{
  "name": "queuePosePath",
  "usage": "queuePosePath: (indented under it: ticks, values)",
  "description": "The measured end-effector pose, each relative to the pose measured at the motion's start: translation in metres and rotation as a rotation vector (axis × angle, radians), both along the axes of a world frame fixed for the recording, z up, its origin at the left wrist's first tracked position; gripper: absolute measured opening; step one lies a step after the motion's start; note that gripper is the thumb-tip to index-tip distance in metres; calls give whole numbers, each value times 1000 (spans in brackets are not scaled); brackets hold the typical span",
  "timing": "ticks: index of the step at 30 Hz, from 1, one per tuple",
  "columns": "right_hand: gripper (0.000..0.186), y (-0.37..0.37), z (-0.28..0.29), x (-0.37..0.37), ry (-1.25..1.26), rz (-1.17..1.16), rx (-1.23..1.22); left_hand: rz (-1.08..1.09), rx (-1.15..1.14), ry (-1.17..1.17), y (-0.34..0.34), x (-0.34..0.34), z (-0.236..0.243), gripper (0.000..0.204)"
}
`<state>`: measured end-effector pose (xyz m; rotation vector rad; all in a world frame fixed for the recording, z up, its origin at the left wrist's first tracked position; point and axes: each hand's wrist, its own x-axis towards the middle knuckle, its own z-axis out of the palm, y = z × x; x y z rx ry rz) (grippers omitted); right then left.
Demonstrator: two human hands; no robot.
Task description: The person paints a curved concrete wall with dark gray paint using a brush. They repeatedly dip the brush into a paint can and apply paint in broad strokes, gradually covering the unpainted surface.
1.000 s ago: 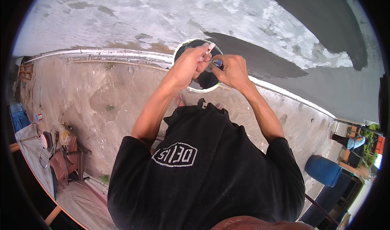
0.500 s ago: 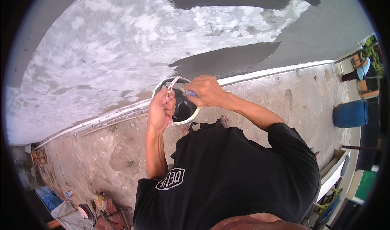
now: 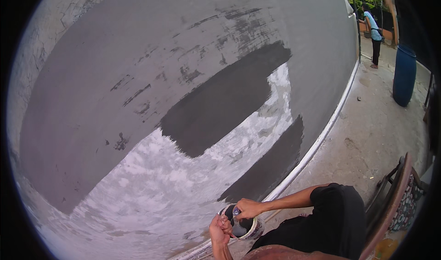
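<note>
My left hand (image 3: 220, 228) is closed round the pale carrying handle of a white bucket (image 3: 259, 229), low in the picture beside the wall's foot. Dark grey paint (image 3: 242, 226) lies inside the bucket. Over its rim, my right hand (image 3: 251, 208) grips what looks like a paintbrush (image 3: 236, 211) by its bluish handle; its working end is hard to make out. In front stands a wall (image 3: 151, 172) with a mottled whitish area. Two wet dark grey patches, an upper one (image 3: 220, 106) and a lower one (image 3: 271, 166), cross that area.
A white strip (image 3: 337, 115) runs along the wall's base above a concrete floor (image 3: 342, 152). On the right are a chair (image 3: 390, 209) with a patterned seat and a blue barrel (image 3: 404, 76). Far off, a person (image 3: 374, 32) in a light blue top stands near the wall.
The view has swung upward, showing more wall and the chair. My hands and the bucket now appear lower in the picture. Both hands keep their holds.
</note>
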<state>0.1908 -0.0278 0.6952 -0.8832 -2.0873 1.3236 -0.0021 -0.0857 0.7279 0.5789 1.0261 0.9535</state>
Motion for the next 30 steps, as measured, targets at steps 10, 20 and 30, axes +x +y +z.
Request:
queuePosePath:
  ticks: [10, 20, 30]
  values:
    - [29, -7, -4, 52, -18, -115, 550, 3, 27, -96, -5, 43, 10, 39]
    - [20, -6, 0, 34, 58, -241, 705, 44, 103, -97, 0, 29, 14, 38]
    - [17, 8, 21, 24, 133, -100, -265, 75, 135, -50, 14, 24, 29, 38]
